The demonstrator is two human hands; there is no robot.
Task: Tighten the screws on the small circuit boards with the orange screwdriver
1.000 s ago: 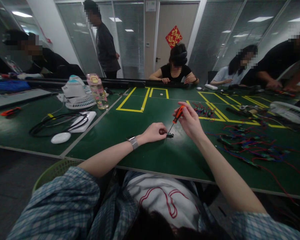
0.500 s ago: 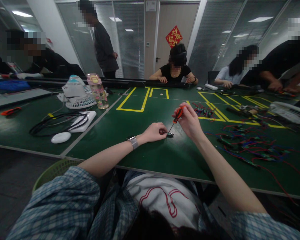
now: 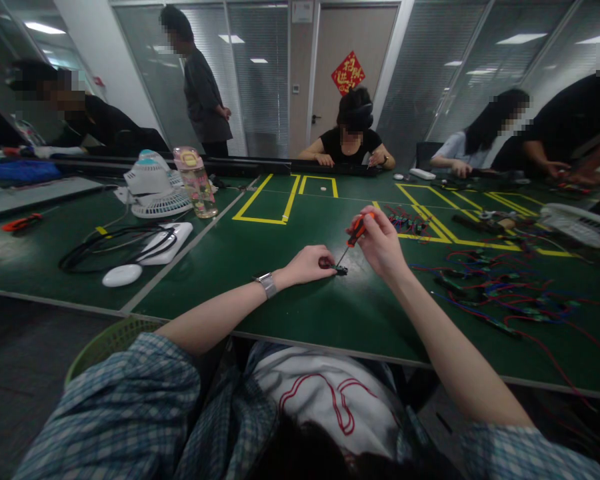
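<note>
Head view: the right hand (image 3: 380,243) has its fingers closed around the orange-and-black handle of a small screwdriver (image 3: 353,235). The thin metal shaft slants down and to the left until its tip meets a small black part (image 3: 340,270). That part lies on the green table (image 3: 280,300), in front of the person and near the middle of the picture. The left hand (image 3: 307,263) rests on the table just beside it, fingers curled and fingertips pinching or pressing one end. The part is too small to tell which, or what it is.

The work in hand looks like driving or loosening a screw in the part, with the left hand as the clamp. By my judgement this calls for a tip seated square in the screw head, light downward pressure and a part that does not slide on the smooth mat.

A metal-banded watch (image 3: 267,285) sits on the left wrist. To the right, near the right forearm, lies a loose tangle of red, blue and black wires (image 3: 500,293) with small dark pieces among them. Yellow tape lines (image 3: 260,200) mark rectangles on the mat. Well to the left are a coiled black cable (image 3: 115,243), a smooth white puck (image 3: 122,275), a white ribbed fan (image 3: 153,190) and a clear pink-capped bottle (image 3: 196,183). Other people sit and stand along the far edge.
</note>
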